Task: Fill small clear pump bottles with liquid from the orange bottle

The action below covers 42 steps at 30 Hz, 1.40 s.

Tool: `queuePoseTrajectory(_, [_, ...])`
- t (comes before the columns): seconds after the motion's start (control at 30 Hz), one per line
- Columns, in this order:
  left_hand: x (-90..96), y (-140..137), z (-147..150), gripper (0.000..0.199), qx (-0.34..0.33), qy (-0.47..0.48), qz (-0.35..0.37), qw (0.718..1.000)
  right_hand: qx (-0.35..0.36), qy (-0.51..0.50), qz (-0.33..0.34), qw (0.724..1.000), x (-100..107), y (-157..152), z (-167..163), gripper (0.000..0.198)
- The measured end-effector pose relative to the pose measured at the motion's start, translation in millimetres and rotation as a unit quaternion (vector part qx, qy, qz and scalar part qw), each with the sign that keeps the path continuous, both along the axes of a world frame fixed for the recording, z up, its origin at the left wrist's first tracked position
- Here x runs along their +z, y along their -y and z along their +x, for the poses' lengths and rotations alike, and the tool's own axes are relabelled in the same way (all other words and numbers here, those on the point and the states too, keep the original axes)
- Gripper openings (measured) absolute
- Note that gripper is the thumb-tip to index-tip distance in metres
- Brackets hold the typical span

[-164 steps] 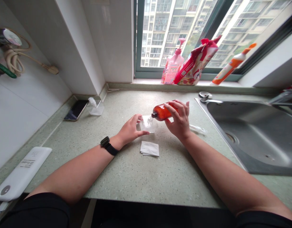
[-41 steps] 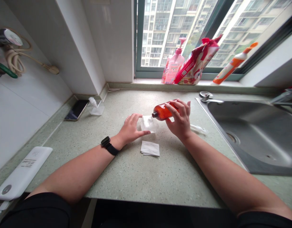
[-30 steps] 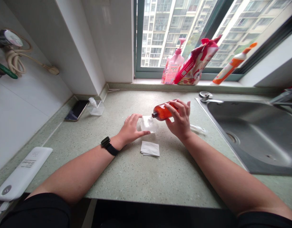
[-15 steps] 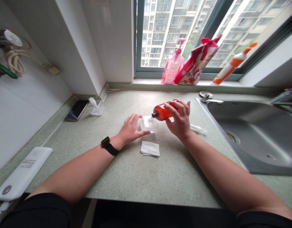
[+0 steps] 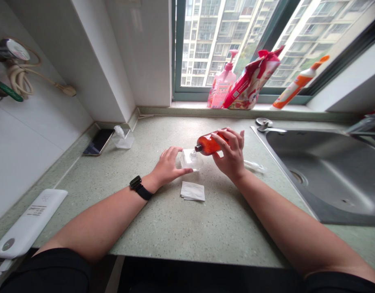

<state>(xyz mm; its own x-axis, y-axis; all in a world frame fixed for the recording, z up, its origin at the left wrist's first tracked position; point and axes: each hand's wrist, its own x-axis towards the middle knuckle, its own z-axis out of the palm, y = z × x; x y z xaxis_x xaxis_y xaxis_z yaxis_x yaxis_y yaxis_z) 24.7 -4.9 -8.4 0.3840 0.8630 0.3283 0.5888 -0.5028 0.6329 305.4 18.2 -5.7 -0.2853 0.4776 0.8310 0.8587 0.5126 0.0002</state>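
At far left, a white power bank (image 5: 31, 221) lies on the counter (image 5: 163, 232) near you; beyond it, in the corner, a phone (image 5: 98, 141) lies beside a small clear vessel with a white top (image 5: 123, 140), both well apart from your hands. Next, your left hand (image 5: 167, 165), a dark watch (image 5: 137, 185) on its wrist, spreads thumb and index finger around the clear bottle (image 5: 191, 162), clamped on its sides and steadying it on the counter. The clear bottle stands upright and uncapped at the middle; on your side of it lies a folded tissue (image 5: 192, 191), apparently unused. Just to the right, your right hand (image 5: 231, 156) grips the red-brown bottle (image 5: 208, 145) between thumb and fingers, tilted nearly level, its open mouth at the clear bottle's neck; you cannot tell whether the two rims touch. The work appears to be mid-pour: opening and lining up are done, while finishing the pour, righting the red-brown bottle and closing both remain. No stream is distinct, and neither fill level reads clearly. Behind your right hand lies a clear plastic piece (image 5: 256, 166), partly hidden and untouched, short of the sink (image 5: 330, 179) at far right
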Motion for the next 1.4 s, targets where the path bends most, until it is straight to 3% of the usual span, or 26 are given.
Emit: queuePoseTrajectory(1.4, [4.2, 2.8, -0.9, 0.075, -0.002, 0.0, -0.017, 1.0, 0.002, -0.007, 0.001, 1.0, -0.2, -0.1, -1.8, 0.089])
